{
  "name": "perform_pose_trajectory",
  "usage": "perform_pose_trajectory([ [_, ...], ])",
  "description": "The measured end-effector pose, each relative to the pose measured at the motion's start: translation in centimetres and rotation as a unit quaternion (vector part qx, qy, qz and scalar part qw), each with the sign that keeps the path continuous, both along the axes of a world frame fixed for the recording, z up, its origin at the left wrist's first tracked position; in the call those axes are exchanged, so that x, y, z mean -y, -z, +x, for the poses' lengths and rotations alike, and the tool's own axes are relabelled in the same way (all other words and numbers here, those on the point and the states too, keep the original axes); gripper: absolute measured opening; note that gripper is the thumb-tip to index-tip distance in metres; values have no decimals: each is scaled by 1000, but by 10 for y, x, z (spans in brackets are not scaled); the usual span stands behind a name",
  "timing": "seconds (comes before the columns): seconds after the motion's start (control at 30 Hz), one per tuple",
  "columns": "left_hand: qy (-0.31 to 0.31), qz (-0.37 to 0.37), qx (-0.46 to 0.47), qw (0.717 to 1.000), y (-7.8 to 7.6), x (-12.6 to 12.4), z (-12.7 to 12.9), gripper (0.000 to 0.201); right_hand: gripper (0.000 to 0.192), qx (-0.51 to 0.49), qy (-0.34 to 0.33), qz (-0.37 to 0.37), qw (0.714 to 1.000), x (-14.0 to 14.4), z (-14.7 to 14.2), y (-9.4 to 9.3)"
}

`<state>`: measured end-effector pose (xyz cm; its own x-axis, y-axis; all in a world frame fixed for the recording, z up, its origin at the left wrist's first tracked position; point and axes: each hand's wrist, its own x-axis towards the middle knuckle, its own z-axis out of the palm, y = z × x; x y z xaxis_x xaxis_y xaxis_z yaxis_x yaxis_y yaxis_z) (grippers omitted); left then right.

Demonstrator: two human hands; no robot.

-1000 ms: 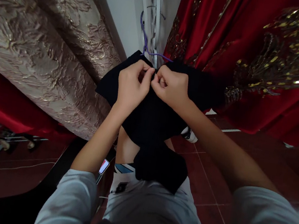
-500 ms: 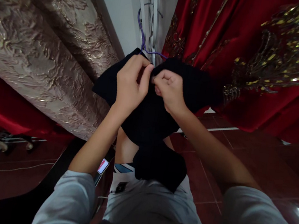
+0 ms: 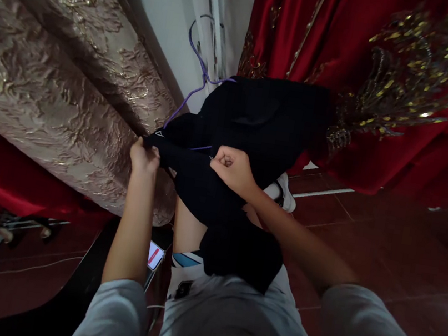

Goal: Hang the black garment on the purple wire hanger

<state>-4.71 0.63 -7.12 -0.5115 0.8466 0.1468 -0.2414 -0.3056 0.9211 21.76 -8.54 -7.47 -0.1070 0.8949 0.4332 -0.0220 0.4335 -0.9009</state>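
A black garment [image 3: 267, 107] hangs from a purple hanger [image 3: 204, 78] and drapes down over my lap. My left hand [image 3: 145, 156] is closed on the garment's left edge, pulling it out to the side near a small white mark. My right hand [image 3: 232, 168] is closed in a pinch at the middle of the garment, with a tiny shiny bit at the fingertips that is too small to name. Between the hands the cloth gapes, and part of the hanger's lower bar shows there. More black cloth [image 3: 241, 249] lies bunched on my lap.
Beige textured fabric [image 3: 55, 86] hangs close on the left. Red satin with gold sequins [image 3: 414, 78] hangs on the right. A white pole [image 3: 215, 15] stands behind the hanger. A phone with a lit screen [image 3: 154, 256] lies beside my left leg, and a white shoe [image 3: 287, 194] rests on the tiles.
My left hand has moved left and down from the middle, drawing the garment's edge with it. My right hand has dropped lower. The garment's opening has spread, exposing more of the hanger.
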Motion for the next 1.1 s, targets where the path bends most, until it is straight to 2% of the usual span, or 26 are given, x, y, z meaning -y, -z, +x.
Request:
perform_pose_trajectory([
  [0.07,-1,-40,-13,999,25,22,11,33,20,-36,14,-26,999,7,8,16],
  [0.13,9,-63,-67,996,44,43,20,26,22,-78,47,-70,993,18,19,36],
  [0.23,67,-109,-153,980,62,65,27,16,24,-130,100,-138,977,36,35,68],
  [0.33,131,-142,-240,951,66,78,30,8,27,-139,122,-157,970,50,42,92],
  [0.43,200,-140,-328,913,56,89,37,8,27,-127,144,-154,969,53,44,98],
  [0.53,263,-113,-391,875,38,100,54,13,20,-108,173,-139,969,54,47,90],
  [0.63,313,-28,-425,849,18,113,78,17,13,-52,181,-91,978,60,49,76],
  [0.7,346,48,-420,838,6,121,97,22,25,0,130,-56,990,66,48,64],
  [0.8,374,139,-393,829,-11,129,123,20,38,8,-20,-57,998,74,40,44],
  [0.9,351,203,-385,829,-19,126,139,22,45,-49,-127,-135,982,74,30,26],
  [1.0,350,182,-379,837,-13,119,138,35,41,-106,-177,-294,933,69,29,9],
  [1.03,363,154,-396,829,-8,118,135,44,40,-118,-184,-337,916,67,33,2],
  [1.1,398,96,-456,790,2,120,125,64,38,-103,-207,-368,901,62,46,-14],
])
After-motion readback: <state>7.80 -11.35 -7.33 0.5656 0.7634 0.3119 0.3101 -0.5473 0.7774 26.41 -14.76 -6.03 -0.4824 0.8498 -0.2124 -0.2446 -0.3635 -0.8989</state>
